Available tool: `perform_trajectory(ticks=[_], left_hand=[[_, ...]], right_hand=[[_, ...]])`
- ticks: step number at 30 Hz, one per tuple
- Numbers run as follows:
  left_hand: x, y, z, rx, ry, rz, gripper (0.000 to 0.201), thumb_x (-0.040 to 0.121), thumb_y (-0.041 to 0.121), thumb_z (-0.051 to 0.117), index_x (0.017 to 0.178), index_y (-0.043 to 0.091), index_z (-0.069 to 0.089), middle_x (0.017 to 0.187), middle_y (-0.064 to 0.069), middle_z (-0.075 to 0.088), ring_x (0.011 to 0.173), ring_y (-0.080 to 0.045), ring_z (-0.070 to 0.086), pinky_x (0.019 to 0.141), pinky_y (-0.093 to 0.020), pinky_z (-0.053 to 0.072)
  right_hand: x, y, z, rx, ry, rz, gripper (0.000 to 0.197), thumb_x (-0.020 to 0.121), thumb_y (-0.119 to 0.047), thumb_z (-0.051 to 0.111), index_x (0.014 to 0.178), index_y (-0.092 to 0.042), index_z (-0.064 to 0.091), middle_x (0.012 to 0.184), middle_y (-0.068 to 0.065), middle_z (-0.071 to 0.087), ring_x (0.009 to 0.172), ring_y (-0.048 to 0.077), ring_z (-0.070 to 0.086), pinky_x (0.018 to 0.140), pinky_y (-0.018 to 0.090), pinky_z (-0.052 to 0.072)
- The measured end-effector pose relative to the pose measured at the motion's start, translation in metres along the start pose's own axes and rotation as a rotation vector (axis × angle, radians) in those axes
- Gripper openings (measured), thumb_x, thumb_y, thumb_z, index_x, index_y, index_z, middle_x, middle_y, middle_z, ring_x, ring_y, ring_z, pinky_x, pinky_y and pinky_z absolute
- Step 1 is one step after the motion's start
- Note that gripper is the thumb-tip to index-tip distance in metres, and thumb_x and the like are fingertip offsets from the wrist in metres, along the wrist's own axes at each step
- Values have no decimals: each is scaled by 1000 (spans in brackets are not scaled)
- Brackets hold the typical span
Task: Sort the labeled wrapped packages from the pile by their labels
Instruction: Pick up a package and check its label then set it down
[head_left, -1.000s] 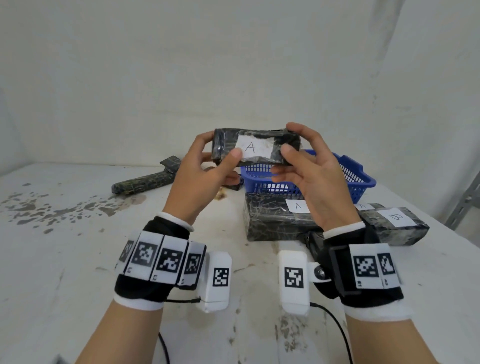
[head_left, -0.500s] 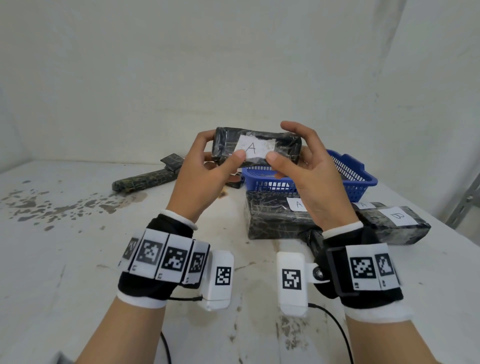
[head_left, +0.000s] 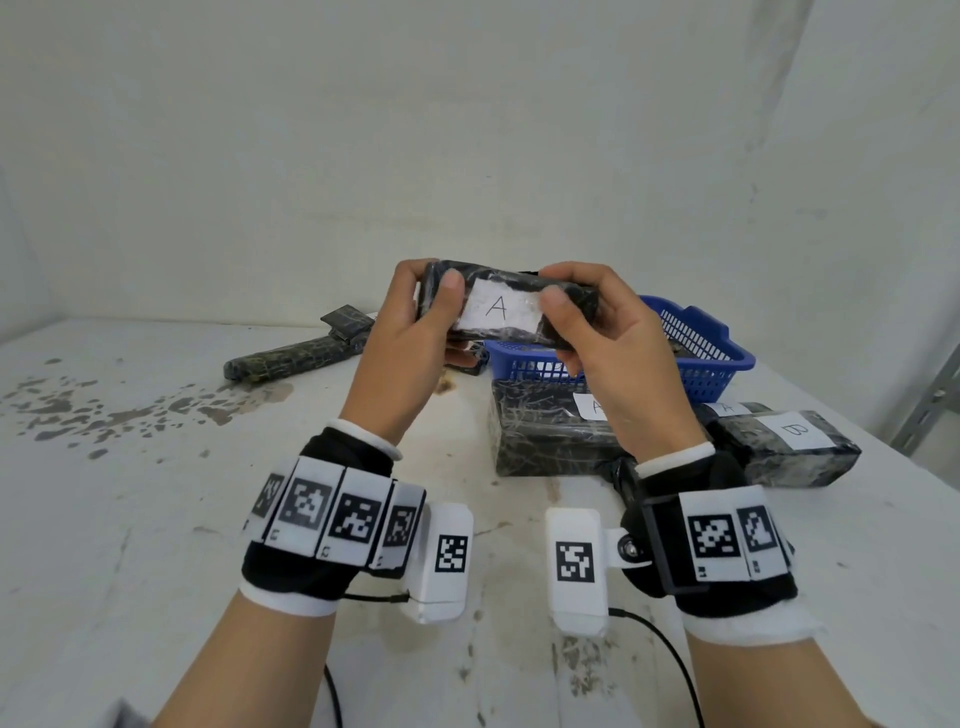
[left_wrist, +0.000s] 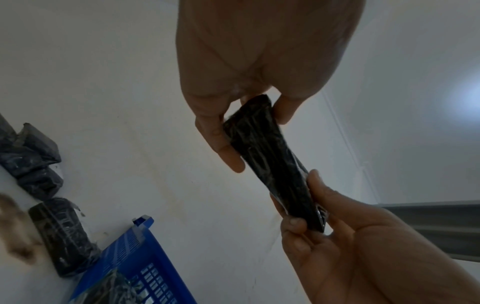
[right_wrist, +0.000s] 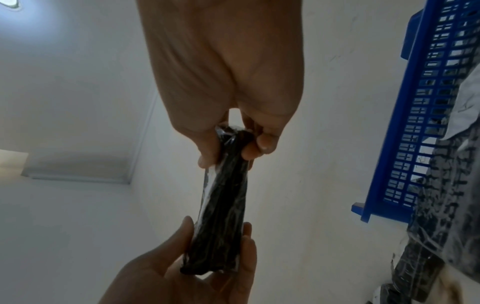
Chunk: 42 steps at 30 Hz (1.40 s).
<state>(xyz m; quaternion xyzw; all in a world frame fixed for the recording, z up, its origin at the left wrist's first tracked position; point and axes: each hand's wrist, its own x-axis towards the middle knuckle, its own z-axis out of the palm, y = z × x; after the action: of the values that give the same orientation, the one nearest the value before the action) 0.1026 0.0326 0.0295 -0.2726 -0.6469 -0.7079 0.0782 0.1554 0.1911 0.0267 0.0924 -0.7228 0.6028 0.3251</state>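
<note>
Overhead, glossy black film-wrapped slab (head_left: 506, 304).

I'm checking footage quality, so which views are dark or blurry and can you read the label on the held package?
Head view: evenly lit, sharp; the held package reads A. Left wrist view: dim, backlit, left hand in shadow, lower-left corner blurred. Right wrist view: dim too, right hand silhouetted, label hidden.

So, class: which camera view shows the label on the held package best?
The head view: the white label faces it, reading A, between both thumbs. Both wrist views show only the package's dark wrapped side, held at each end; no label shows.
</note>
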Motion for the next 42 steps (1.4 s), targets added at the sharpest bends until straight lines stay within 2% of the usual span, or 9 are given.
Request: perform_trajectory(ticks=[3,7,12,16,19,23,28,36,42], left_hand=[[1,0,-1,53,-21,46,6,102,27,45,100,29,50,93,1,63,79,-21,63,69,-50,56],[0,1,-1,24,-44,13,20,101,37,43,96,19,51,78,-1,56,69,-19,57,54,-31,47],[2,0,-1,-133,-22,-75,8,97,24,53,98,21,46,83,-3,64,71,-21,62,66,-43,49],[4,1,-1,-167,-6,-143,25,94,13,53,116,18,44,89,-4,63,70,-16,63,70,-45,52],[4,1,-1,-166,-18,-137,28,93,10,54,120,13,44,88,-5,64,63,-11,63,60,-34,51],[4,0,-2,-143,-4,-140,24,91,12,59,113,11,50,81,-3,65,60,-13,62,61,-36,49],[2,-1,-3,-64,-25,-125,22,87,18,67,104,15,53,87,-7,66,70,-21,63,60,-35,47],[3,0,-3,-47,-1,-102,4,93,14,56,91,15,53,80,-4,61,62,-17,58,51,-29,43],[6,-4,-4,-66,49,-112,7,95,16,52,89,18,55,82,-2,61,68,-18,59,53,-30,45]], right_hand=[[0,0,-1,-7,2,-9,10,99,-21,60,100,-27,68,93,-9,67,85,5,62,73,22,50],[0,-2,0,38,12,16,9,98,-22,61,97,-26,69,99,-5,70,92,14,64,82,46,56],[1,-1,0,71,6,-5,38,96,-14,65,122,-41,58,111,9,69,98,24,70,91,47,57],[1,-2,-1,35,-22,11,35,96,-8,62,122,-31,64,120,15,66,109,31,66,98,53,53],[0,-1,1,35,-27,27,30,96,-14,64,120,-32,65,119,13,67,108,28,67,98,50,54],[-1,0,3,50,-49,28,26,91,-18,69,112,-32,66,112,15,69,102,29,69,94,46,57],[-1,1,6,35,-60,51,20,91,-11,71,105,-22,62,87,-7,69,78,14,66,68,23,56],[-1,3,9,-21,-21,43,7,94,-23,68,100,-27,70,100,11,72,95,28,69,79,40,60],[-2,1,10,-36,-25,78,10,98,-29,61,100,-27,71,91,0,71,83,17,67,59,24,54]])
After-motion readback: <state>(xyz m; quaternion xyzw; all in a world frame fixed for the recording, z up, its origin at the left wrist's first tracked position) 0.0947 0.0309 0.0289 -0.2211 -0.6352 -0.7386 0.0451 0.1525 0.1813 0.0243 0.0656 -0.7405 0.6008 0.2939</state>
